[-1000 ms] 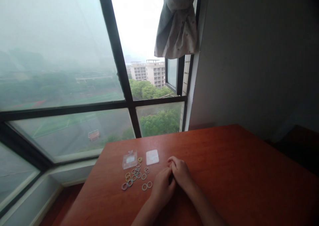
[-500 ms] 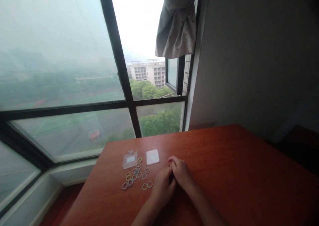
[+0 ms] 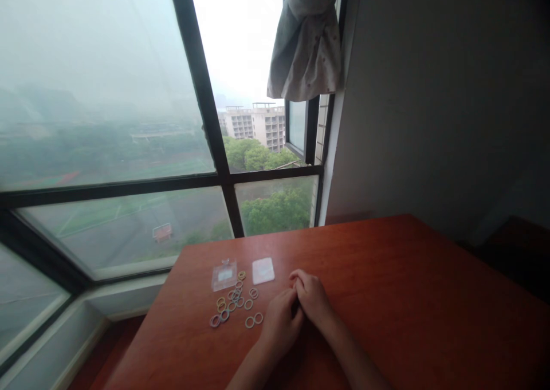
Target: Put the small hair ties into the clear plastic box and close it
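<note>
My left hand (image 3: 281,321) and my right hand (image 3: 312,298) rest together on the reddish wooden table (image 3: 387,275), fingers curled and touching each other. Whether anything lies between the fingers is hidden. Just left of the hands is a scatter of several small coloured rings (image 3: 234,307) lying flat on the table. Beyond the rings stands a small clear plastic box (image 3: 224,275), and to its right lies its square clear lid (image 3: 263,270). Neither hand touches the rings, the box or the lid.
The table's left edge runs close to a large window with dark frames (image 3: 201,92). A tied-up curtain (image 3: 306,40) hangs at the top. A grey wall (image 3: 429,92) stands behind the table on the right.
</note>
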Demonstrator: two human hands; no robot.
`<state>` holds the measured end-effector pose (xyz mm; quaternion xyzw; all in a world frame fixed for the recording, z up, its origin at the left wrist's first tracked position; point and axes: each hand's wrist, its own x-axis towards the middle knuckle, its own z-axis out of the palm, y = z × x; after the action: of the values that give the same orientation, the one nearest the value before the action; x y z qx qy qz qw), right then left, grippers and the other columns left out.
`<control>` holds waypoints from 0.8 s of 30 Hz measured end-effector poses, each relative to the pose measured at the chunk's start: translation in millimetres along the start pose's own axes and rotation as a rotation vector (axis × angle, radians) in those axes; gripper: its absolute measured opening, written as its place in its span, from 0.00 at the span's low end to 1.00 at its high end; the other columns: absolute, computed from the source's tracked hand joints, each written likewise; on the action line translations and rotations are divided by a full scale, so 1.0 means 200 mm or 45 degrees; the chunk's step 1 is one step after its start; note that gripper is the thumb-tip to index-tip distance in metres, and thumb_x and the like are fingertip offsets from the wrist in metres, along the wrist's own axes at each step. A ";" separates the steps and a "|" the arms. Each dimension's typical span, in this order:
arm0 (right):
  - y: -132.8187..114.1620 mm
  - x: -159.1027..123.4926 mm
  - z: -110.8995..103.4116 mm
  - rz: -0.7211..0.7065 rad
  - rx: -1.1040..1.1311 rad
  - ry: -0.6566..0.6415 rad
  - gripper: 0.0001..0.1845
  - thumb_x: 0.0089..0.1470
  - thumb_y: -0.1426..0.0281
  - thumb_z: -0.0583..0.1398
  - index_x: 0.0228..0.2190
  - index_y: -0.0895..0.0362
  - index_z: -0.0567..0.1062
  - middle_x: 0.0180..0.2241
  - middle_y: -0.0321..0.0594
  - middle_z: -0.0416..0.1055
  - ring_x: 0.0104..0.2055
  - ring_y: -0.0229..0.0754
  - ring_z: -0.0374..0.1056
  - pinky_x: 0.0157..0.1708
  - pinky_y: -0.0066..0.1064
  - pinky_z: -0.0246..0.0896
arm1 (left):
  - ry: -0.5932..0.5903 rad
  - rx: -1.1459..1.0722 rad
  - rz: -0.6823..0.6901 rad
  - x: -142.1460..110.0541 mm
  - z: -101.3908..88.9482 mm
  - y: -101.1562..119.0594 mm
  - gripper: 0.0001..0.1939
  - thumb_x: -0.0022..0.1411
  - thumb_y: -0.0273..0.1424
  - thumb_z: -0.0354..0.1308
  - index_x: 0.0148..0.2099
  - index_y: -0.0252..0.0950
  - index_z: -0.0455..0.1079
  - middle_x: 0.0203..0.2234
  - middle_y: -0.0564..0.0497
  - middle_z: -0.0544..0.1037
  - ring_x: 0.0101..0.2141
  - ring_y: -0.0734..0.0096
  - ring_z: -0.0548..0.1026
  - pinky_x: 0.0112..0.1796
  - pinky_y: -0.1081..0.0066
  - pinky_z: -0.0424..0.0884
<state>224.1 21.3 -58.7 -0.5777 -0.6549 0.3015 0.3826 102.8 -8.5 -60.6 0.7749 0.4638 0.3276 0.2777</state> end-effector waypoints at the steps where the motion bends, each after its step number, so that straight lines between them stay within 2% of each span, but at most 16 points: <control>1: 0.00 0.00 0.00 0.002 0.000 0.001 0.17 0.54 0.73 0.48 0.35 0.57 0.75 0.29 0.40 0.76 0.34 0.42 0.71 0.34 0.28 0.60 | 0.002 -0.001 0.000 0.00 0.00 0.00 0.08 0.56 0.22 0.51 0.37 0.34 0.69 0.35 0.45 0.78 0.36 0.62 0.74 0.36 0.69 0.65; 11: 0.00 0.00 0.00 0.017 -0.009 -0.005 0.17 0.54 0.74 0.48 0.35 0.57 0.76 0.29 0.41 0.76 0.34 0.42 0.72 0.36 0.28 0.60 | 0.006 -0.016 -0.005 0.00 0.00 0.00 0.12 0.54 0.21 0.50 0.39 0.35 0.70 0.37 0.45 0.79 0.37 0.61 0.75 0.38 0.68 0.66; 24: -0.01 0.00 0.00 0.024 -0.025 -0.011 0.17 0.54 0.74 0.48 0.35 0.57 0.76 0.30 0.40 0.76 0.34 0.42 0.72 0.35 0.27 0.60 | 0.003 -0.025 -0.008 0.00 -0.01 0.01 0.10 0.55 0.22 0.50 0.38 0.35 0.70 0.36 0.45 0.79 0.37 0.60 0.75 0.37 0.68 0.66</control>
<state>223.8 21.6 -57.3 -0.5863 -0.6540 0.3012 0.3713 101.9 -9.7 -57.5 0.7702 0.4634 0.3321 0.2861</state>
